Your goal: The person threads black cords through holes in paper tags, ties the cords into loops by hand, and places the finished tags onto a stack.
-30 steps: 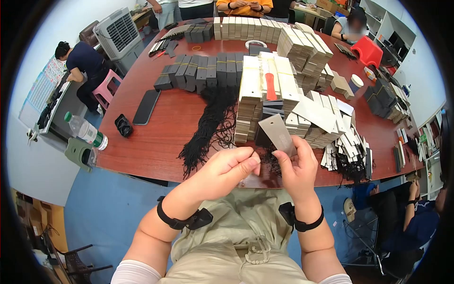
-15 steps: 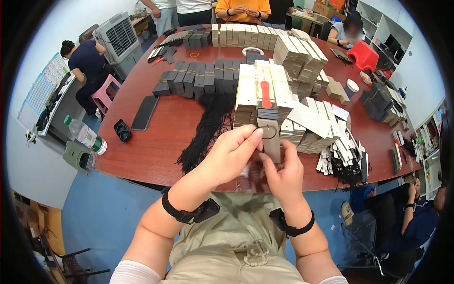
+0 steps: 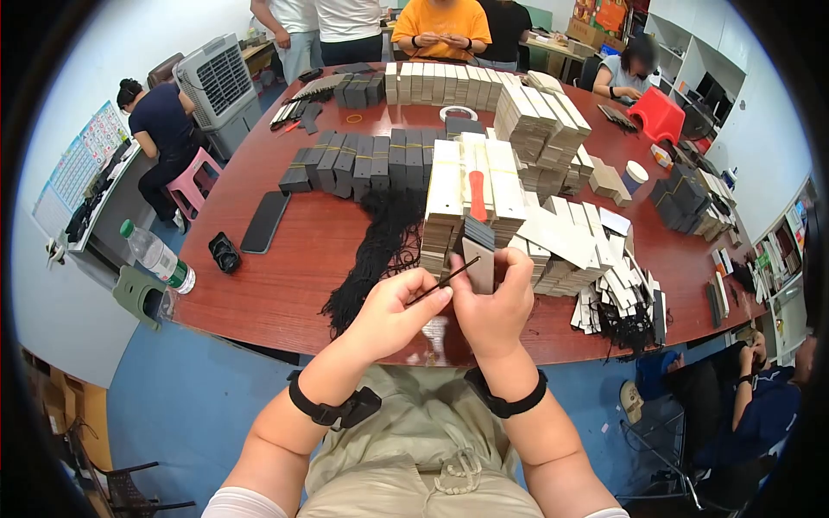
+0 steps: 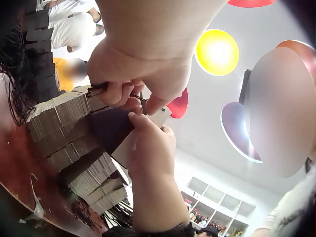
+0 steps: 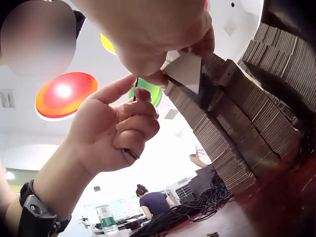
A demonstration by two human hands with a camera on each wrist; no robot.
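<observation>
Near the table's front edge in the head view, the left hand [image 3: 393,306] pinches a thin black cord [image 3: 445,281] between thumb and fingers. Beside it the right hand [image 3: 492,302] grips a small grey-beige card [image 3: 480,271], held nearly upright. The cord's upper end reaches across to the card's left side. Just behind the card is a stack of dark cards [image 3: 477,231]. In the right wrist view the left hand [image 5: 116,123] has its fingers curled round the cord, and the card [image 5: 185,69] shows below the right hand [image 5: 170,34]. Whether the cord passes through the card cannot be told.
Banded stacks of pale cards [image 3: 445,186] with a red-handled tool [image 3: 477,194] stand behind the hands. Loose black cords [image 3: 371,259] lie left of them, near a phone [image 3: 265,222]. Finished-looking cards with cords [image 3: 617,298] are heaped at the right.
The right hand has moved left and turned the card more upright. The cord, earlier looped over the card, now stretches from the left hand toward it. The left hand has moved slightly down and left.
</observation>
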